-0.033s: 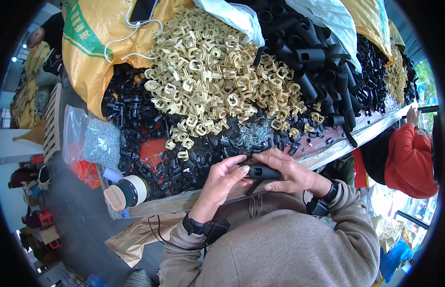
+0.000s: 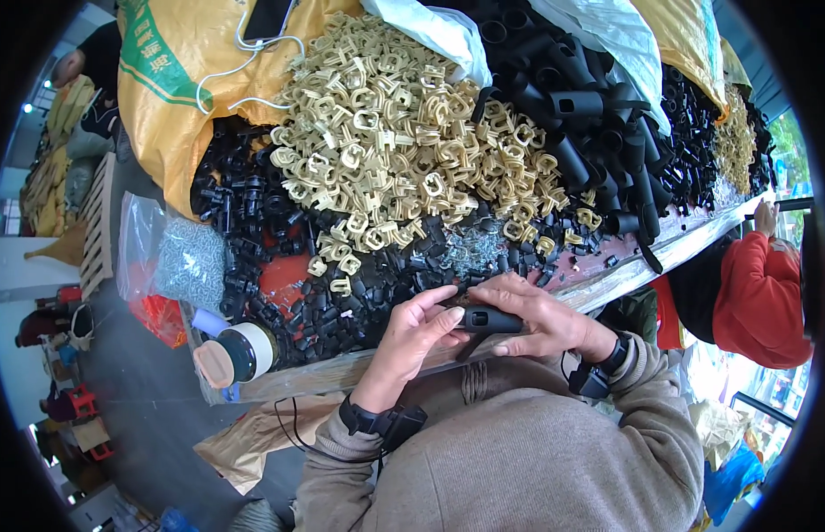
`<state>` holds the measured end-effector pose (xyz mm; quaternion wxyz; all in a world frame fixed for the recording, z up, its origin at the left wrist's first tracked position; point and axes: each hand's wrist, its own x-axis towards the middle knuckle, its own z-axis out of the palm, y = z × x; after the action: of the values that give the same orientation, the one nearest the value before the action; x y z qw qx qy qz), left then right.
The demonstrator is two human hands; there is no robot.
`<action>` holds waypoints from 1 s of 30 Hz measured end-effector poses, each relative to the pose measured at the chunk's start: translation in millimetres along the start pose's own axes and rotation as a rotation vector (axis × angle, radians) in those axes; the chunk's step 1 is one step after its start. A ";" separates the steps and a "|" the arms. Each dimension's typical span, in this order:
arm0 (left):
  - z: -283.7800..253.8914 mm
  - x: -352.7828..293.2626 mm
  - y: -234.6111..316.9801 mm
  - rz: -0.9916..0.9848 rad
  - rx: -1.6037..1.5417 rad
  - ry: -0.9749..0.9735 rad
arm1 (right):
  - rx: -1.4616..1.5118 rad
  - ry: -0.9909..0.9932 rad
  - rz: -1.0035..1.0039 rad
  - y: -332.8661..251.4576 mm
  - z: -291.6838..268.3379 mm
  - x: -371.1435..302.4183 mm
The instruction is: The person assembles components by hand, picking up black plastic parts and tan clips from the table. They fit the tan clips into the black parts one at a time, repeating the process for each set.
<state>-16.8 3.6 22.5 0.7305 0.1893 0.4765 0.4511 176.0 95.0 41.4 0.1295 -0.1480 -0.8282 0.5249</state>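
Between my hands, above the table's near edge, lies a black plastic tube (image 2: 491, 320) with a rectangular slot in its side. My left hand (image 2: 412, 335) pinches its left end between thumb and fingers. My right hand (image 2: 544, 321) wraps over its right part, fingers on the far side and thumb on the near side. Beyond them are small black plastic pieces (image 2: 349, 312) and a pile of silvery screws (image 2: 470, 251). A big heap of cream plastic clips (image 2: 377, 133) rises behind, with more black tubes (image 2: 577, 104) to its right.
A bag of screws (image 2: 189, 262) and a round white-rimmed container (image 2: 250, 348) stand at the table's left. Black fittings (image 2: 244, 199) lie beside a yellow sack (image 2: 168, 151) carrying a phone (image 2: 269, 18). A wooden edge (image 2: 306, 383) borders the table. A person in red (image 2: 763, 301) is at right.
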 end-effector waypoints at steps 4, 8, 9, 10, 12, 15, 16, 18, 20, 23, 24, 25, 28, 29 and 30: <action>2.2 -4.9 1.7 0.002 -0.040 -0.034 | 0.136 -0.182 -0.132 3.9 -15.1 13.6; 5.7 -9.1 0.6 0.013 -0.114 -0.060 | 0.451 -0.330 -0.178 5.8 -15.8 24.5; 7.6 -9.8 -0.2 0.009 -0.115 -0.079 | 0.562 -0.377 -0.184 5.3 -14.2 27.1; 9.0 -10.7 -0.9 0.004 -0.117 -0.098 | 0.560 -0.380 -0.186 3.6 -11.5 29.2; 10.5 -14.2 -3.4 -0.001 -0.114 -0.075 | 0.405 -0.380 -0.182 -1.1 -3.1 31.7; 11.1 -19.6 -7.5 -0.016 -0.111 -0.032 | 0.344 -0.345 -0.151 -7.0 6.0 24.2; 10.8 -20.9 -8.3 -0.005 -0.101 -0.057 | 0.359 -0.308 -0.121 -8.9 8.6 20.1; 10.4 -22.3 -8.7 0.020 -0.077 -0.110 | 0.369 -0.269 -0.092 -10.4 11.1 14.5; 7.6 -22.9 -9.7 0.030 -0.069 -0.117 | 0.448 -0.174 -0.122 -7.2 14.2 10.7; 5.7 -22.0 -9.6 0.044 -0.052 -0.130 | 0.531 -0.115 -0.108 -11.7 13.5 8.9; 6.0 -20.8 -8.6 0.088 -0.068 -0.062 | 0.576 -0.107 -0.078 -14.7 12.8 9.3; 6.3 -19.4 -7.4 0.132 -0.084 0.007 | 0.622 -0.098 -0.047 -16.5 12.8 9.9; 10.5 -14.5 -2.6 0.215 -0.098 0.079 | 0.643 -0.107 -0.119 -13.9 18.3 13.9; 13.9 -12.6 -0.8 0.252 -0.095 0.080 | 0.654 -0.112 -0.154 -13.6 20.2 15.6; 17.1 -10.8 0.5 0.288 -0.092 0.082 | 0.655 -0.115 -0.154 -14.2 22.2 17.0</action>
<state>-3.7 -2.7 36.6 0.6462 0.2032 0.4527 0.5798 150.6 77.3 46.1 0.1627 -0.0056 -0.6304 0.7590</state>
